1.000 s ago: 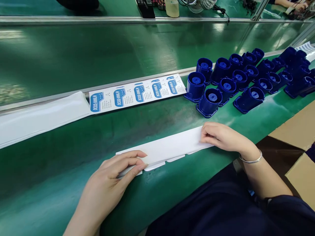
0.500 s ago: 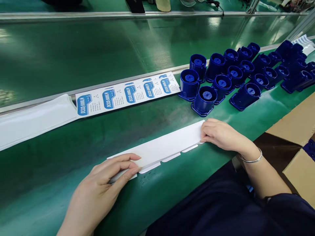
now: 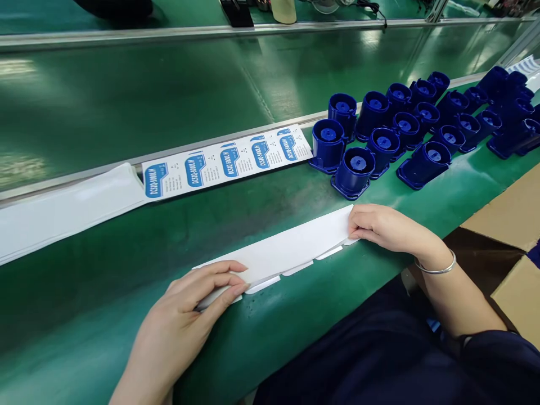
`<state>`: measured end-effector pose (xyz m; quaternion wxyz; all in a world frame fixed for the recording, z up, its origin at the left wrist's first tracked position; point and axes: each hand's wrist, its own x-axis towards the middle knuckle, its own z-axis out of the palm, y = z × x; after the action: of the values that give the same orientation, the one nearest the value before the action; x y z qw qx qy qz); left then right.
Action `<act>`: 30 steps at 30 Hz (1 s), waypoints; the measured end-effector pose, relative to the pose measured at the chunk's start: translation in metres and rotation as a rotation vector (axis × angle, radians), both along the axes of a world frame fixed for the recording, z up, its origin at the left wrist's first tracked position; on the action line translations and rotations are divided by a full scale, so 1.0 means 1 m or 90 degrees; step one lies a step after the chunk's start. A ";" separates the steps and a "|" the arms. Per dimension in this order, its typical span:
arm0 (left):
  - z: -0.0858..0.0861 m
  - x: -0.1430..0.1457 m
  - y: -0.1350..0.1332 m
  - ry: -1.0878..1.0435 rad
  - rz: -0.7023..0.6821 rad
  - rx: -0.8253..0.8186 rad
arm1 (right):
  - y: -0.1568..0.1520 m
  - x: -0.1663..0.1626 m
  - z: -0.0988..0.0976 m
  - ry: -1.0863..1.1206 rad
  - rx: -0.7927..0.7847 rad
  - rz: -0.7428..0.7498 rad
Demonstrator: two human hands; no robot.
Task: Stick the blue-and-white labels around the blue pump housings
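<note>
A long white sheet of labels (image 3: 291, 247) lies face down on the green table (image 3: 126, 315) in front of me. My left hand (image 3: 189, 304) pinches its left end between thumb and fingers. My right hand (image 3: 388, 228), with a silver bracelet on the wrist, has its fingers closed on the sheet's right end. Small rounded tabs stick out along the sheet's near edge.
A printed strip of blue-and-white labels (image 3: 228, 160) lies against the metal rail, with a blank white strip (image 3: 67, 211) to its left. Several blue plastic cup-shaped parts (image 3: 379, 135) stand at the right. An open cardboard box (image 3: 506, 225) sits at the right edge. A green conveyor belt (image 3: 169, 90) runs beyond the rail.
Both hands have kept hold of the white sheet, which has barely shifted on the table. The camera view has wobbled slightly.
</note>
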<state>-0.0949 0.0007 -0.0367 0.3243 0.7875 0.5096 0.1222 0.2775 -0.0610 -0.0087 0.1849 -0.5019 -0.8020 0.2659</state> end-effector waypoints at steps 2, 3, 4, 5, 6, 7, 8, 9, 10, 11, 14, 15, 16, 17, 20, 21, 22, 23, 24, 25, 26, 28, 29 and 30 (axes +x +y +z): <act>-0.001 -0.001 0.000 0.008 -0.005 0.009 | 0.001 -0.002 -0.001 -0.054 0.016 -0.019; -0.001 -0.001 0.001 0.010 -0.009 0.017 | 0.001 -0.003 -0.002 -0.072 0.019 -0.028; -0.002 -0.001 0.001 0.010 -0.017 0.025 | 0.001 -0.004 -0.002 -0.080 0.020 -0.035; -0.002 -0.002 0.000 0.008 -0.026 0.034 | 0.001 -0.005 -0.002 -0.077 0.017 -0.040; -0.002 -0.002 0.000 0.003 -0.035 0.044 | 0.001 -0.005 -0.002 -0.063 0.011 -0.040; -0.002 -0.002 -0.001 -0.004 -0.045 0.054 | 0.001 -0.006 -0.002 -0.041 0.007 -0.037; -0.001 -0.002 -0.002 -0.013 -0.054 0.064 | 0.000 -0.005 -0.002 -0.019 0.007 -0.031; 0.000 -0.001 -0.003 -0.021 -0.064 0.076 | 0.000 -0.005 -0.002 0.001 0.012 -0.023; 0.000 -0.001 -0.003 -0.027 -0.072 0.087 | -0.001 -0.005 -0.003 0.015 0.023 -0.016; 0.001 0.000 -0.004 -0.032 -0.078 0.098 | -0.001 -0.005 -0.005 0.025 0.038 -0.010; 0.004 0.001 -0.006 -0.029 -0.085 0.114 | 0.000 -0.005 -0.009 0.048 0.056 -0.005; 0.004 0.001 -0.007 -0.028 -0.084 0.113 | 0.001 -0.005 -0.010 0.056 0.050 -0.005; 0.005 0.001 -0.008 -0.028 -0.082 0.110 | 0.002 -0.005 -0.011 0.061 0.043 -0.006; 0.006 0.000 -0.008 -0.029 -0.081 0.104 | 0.003 -0.005 -0.011 0.062 0.037 -0.008; 0.008 -0.001 -0.010 -0.027 -0.067 0.081 | 0.004 -0.005 -0.011 0.028 0.032 -0.023; 0.008 -0.001 -0.009 -0.023 -0.059 0.070 | 0.005 -0.006 -0.010 0.008 0.033 -0.032; 0.009 -0.001 -0.008 -0.017 -0.049 0.057 | 0.005 -0.006 -0.010 -0.014 0.035 -0.043; 0.010 -0.001 -0.007 -0.011 -0.037 0.043 | 0.006 -0.007 -0.009 -0.038 0.034 -0.053; 0.010 -0.001 -0.005 -0.005 -0.027 0.028 | 0.007 -0.007 -0.008 -0.060 0.032 -0.061; 0.011 0.000 -0.003 0.001 -0.018 0.014 | 0.008 -0.008 -0.007 -0.081 0.030 -0.066; 0.012 0.000 -0.001 0.007 -0.012 0.002 | 0.009 -0.009 -0.006 -0.102 0.029 -0.068; 0.014 0.003 0.002 0.015 -0.008 -0.012 | 0.010 -0.011 -0.003 -0.134 0.028 -0.074; 0.015 0.004 0.003 0.018 -0.009 -0.015 | 0.011 -0.012 -0.002 -0.144 0.028 -0.081; 0.017 0.006 0.004 0.019 -0.008 -0.015 | 0.012 -0.013 -0.001 -0.151 0.027 -0.090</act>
<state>-0.0893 0.0052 -0.0201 0.3265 0.7886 0.5110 0.1023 0.2645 -0.0488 -0.0100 0.1177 -0.5807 -0.7866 0.1739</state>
